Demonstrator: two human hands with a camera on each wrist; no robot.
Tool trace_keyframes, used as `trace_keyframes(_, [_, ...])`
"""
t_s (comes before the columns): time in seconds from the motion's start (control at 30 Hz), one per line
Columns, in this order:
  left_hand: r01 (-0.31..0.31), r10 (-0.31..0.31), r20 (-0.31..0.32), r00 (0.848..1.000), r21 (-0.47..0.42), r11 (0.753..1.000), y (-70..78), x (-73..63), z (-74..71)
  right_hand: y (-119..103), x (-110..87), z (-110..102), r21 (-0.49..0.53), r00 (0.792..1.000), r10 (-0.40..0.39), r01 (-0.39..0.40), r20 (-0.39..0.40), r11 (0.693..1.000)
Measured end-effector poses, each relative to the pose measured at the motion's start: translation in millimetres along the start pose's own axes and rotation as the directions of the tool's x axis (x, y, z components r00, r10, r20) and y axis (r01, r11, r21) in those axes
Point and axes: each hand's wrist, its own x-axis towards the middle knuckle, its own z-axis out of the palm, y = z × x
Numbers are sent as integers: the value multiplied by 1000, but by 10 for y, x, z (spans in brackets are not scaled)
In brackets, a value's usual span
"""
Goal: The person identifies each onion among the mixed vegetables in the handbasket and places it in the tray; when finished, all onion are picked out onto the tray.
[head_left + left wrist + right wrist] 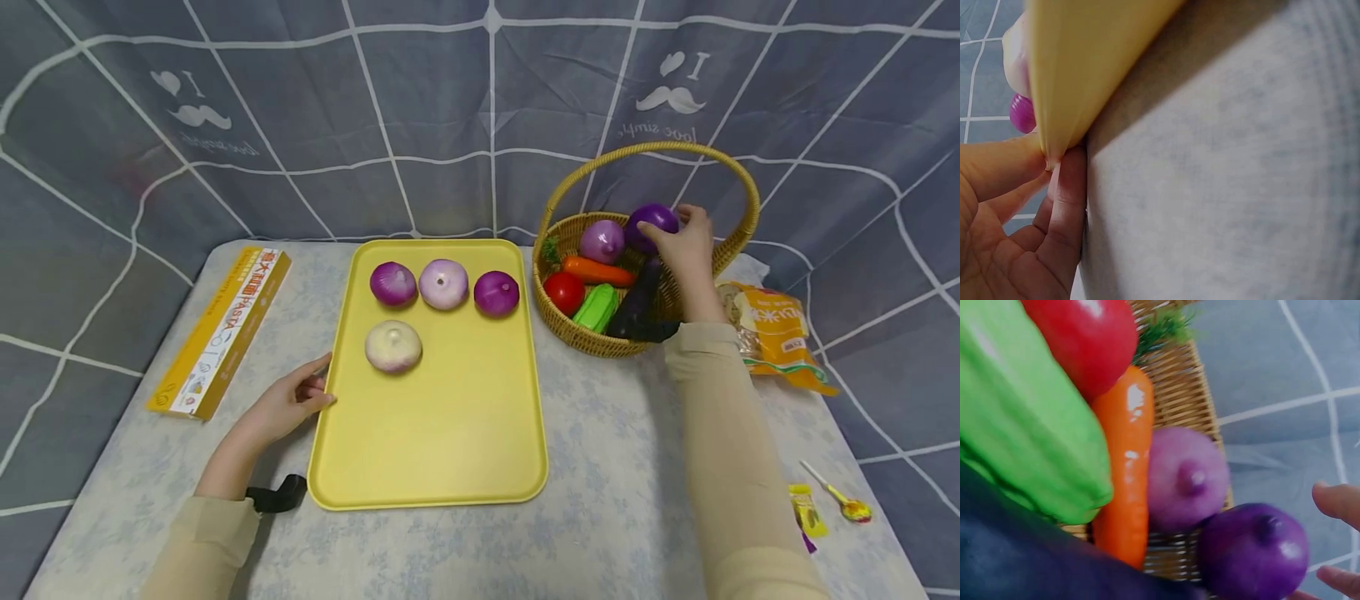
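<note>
My left hand (288,404) is at the left edge of the yellow tray (442,450); in the left wrist view the thumb and a finger pinch its rim (1054,153). Three purple onions (393,284) line the tray's far end, the middle one paler, with a whitish-purple onion (393,346) nearer. My right hand (686,246) is over the wicker basket (577,336), at a dark purple onion (1254,553). In the right wrist view its fingers (1341,503) are spread, with one fingertip low against this onion. A lighter purple onion (602,242) sits beside it.
Also in the basket are a carrot (597,272), a tomato (564,292), a ridged green vegetable (597,308) and an eggplant (637,300). A pasta box (225,333) lies at left. An orange food bag (783,337) and a lollipop (843,498) lie at right.
</note>
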Motion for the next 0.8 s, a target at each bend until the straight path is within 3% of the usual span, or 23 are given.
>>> trace_keyframes(0.3, [-8,8,5,1000,-24,1000,-18,-17,22,130,82,73,47,997,72,-74,41,996])
trace_keyframes(0.8, [-7,7,-6,1000,-13,1000,-6,-23,-3,90,121,194,47,999,43,-42,-24,998])
